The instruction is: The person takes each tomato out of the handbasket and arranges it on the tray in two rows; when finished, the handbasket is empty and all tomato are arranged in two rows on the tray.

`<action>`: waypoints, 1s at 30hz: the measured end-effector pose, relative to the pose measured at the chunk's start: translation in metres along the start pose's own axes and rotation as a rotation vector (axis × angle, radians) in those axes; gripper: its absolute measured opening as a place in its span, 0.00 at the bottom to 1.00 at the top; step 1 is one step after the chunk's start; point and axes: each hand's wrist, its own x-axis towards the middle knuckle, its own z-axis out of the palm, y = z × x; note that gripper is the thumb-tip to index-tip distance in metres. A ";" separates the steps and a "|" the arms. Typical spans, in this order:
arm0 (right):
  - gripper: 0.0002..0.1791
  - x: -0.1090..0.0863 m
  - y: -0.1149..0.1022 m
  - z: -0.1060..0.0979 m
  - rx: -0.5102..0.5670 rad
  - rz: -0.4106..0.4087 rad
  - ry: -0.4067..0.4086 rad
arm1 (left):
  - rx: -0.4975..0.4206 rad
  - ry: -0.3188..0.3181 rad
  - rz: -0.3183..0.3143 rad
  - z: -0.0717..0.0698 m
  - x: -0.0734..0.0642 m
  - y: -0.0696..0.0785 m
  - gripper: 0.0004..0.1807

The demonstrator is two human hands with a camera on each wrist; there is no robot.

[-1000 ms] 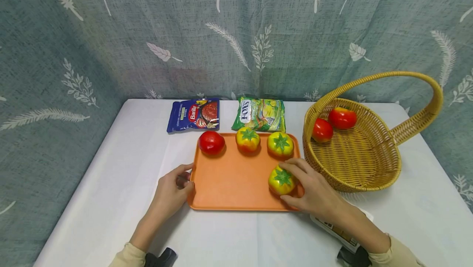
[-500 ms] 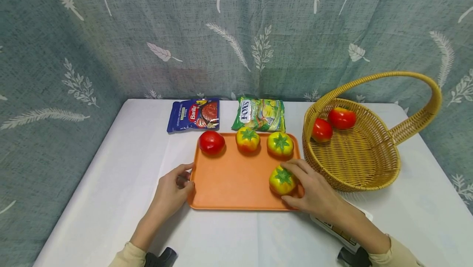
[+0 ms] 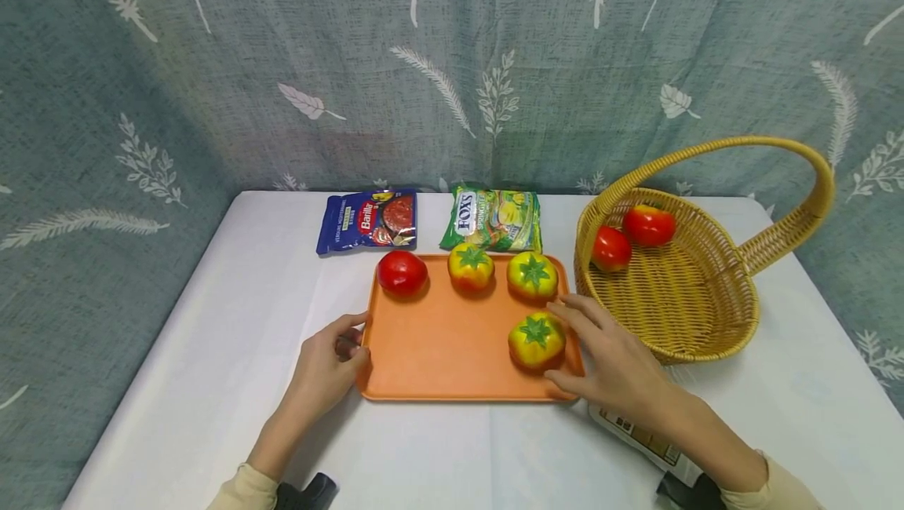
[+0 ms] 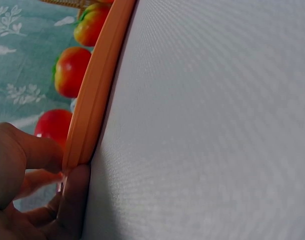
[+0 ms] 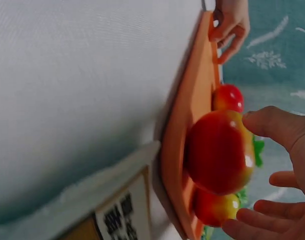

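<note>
An orange tray (image 3: pixel 452 353) lies on the white table with one red tomato (image 3: pixel 402 273) and several yellow-and-red tomatoes with green star-shaped leaves. My left hand (image 3: pixel 328 365) grips the tray's left edge, thumb and fingers at the rim in the left wrist view. On the tray's right side, the nearest tomato (image 3: pixel 537 340) sits leaf up. Around its right side my right hand (image 3: pixel 621 361) is spread, fingers apart from the fruit in the head view. Behind it are a second yellow-red tomato (image 3: pixel 533 276) and a third (image 3: pixel 471 267) along the back rim.
To the right, a wicker basket (image 3: pixel 671 306) with a tall handle holds two red tomatoes (image 3: pixel 649 225). A blue Barilla pouch (image 3: pixel 369 220) and a green Fox's bag (image 3: pixel 492 218) lie behind the tray. Partly under my right forearm is a white packet (image 3: pixel 643 435).
My right hand has let go of the near tomato, its fingers opening and drawing back slightly to the right. The left hand stays at the tray edge.
</note>
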 end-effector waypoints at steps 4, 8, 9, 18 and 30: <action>0.45 -0.003 0.000 -0.012 -0.003 -0.037 0.044 | 0.001 0.004 0.009 0.000 -0.001 -0.001 0.27; 0.42 -0.006 0.000 -0.024 0.000 -0.048 0.072 | 0.002 0.004 0.015 0.000 -0.001 -0.001 0.27; 0.41 -0.006 0.000 -0.027 -0.003 -0.052 0.080 | 0.004 0.005 0.016 0.000 -0.001 -0.001 0.27; 0.34 -0.006 0.002 -0.050 -0.030 -0.065 0.153 | 0.003 0.018 0.029 0.001 -0.001 -0.002 0.27; 0.32 0.005 0.023 -0.083 -0.065 -0.073 0.222 | 0.013 0.009 0.017 0.002 0.001 -0.003 0.27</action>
